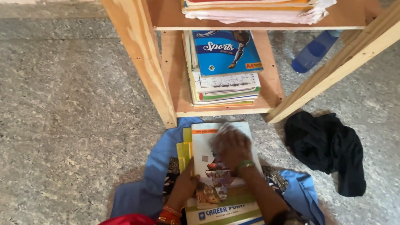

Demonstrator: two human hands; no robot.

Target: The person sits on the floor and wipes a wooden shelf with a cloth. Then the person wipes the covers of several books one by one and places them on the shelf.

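The book stack (219,184) lies on blue cloth (144,191) on the floor, just below the shelf (229,108). The right hand (231,146) rests spread flat on the top cover; the left hand (187,183) presses the stack's left edge, fingers curled. It looks heavy, the glossy covers likely to slide; best gripped under both side edges
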